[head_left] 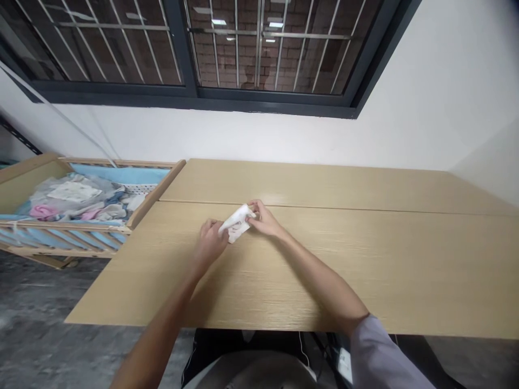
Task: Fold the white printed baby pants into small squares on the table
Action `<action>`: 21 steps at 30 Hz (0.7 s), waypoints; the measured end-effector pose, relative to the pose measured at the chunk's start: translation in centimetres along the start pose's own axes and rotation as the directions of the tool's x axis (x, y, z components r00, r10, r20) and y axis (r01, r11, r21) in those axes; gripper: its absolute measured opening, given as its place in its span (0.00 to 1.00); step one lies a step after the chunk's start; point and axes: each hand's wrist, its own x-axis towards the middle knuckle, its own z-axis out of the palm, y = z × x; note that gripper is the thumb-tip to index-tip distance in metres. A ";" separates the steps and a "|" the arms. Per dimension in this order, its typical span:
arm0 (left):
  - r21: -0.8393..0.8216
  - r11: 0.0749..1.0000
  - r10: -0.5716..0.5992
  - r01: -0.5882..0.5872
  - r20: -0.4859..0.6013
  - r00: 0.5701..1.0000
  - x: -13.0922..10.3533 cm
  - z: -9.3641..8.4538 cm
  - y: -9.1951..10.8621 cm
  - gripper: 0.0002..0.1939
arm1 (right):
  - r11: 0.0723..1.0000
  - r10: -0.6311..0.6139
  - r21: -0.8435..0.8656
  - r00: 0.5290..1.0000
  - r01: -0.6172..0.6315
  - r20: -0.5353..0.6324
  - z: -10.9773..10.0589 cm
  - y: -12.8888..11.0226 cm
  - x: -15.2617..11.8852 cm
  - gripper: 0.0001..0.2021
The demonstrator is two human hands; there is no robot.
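Note:
Between my two hands is a small folded white cloth (pixel 237 222) with a faint darker print on its lower part. It is held just over the wooden table, tilted up toward the right. My left hand (pixel 213 240) pinches its lower left end, fingers closed. At the upper right end, my right hand (pixel 263 217) grips the cloth between thumb and fingers. What kind of cloth piece it is cannot be made out.
The light wooden table (pixel 385 259) has a seam running along its length. On the left stands a wooden crib (pixel 156 195) with blue lining, holding a pile of clothes (pixel 107 212) and a clear plastic bag (pixel 77 189). A barred window (pixel 270 100) is behind the table.

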 end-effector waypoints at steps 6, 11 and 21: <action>-0.416 0.838 -0.318 0.353 0.152 0.936 -2.6 -0.8 2.6 0.26 | 0.963 0.183 0.159 0.962 -0.216 0.202 -2.0 -1.3 3.0 0.28; -0.146 0.911 -0.359 0.386 0.180 0.916 -3.6 1.3 3.2 0.21 | 0.958 0.284 -0.062 0.909 -0.279 0.304 -0.4 1.0 3.5 0.27; 0.207 0.958 -0.211 0.197 0.045 0.977 -5.1 1.7 5.5 0.21 | 0.968 0.115 -0.249 0.940 -0.034 0.320 0.4 1.4 2.4 0.21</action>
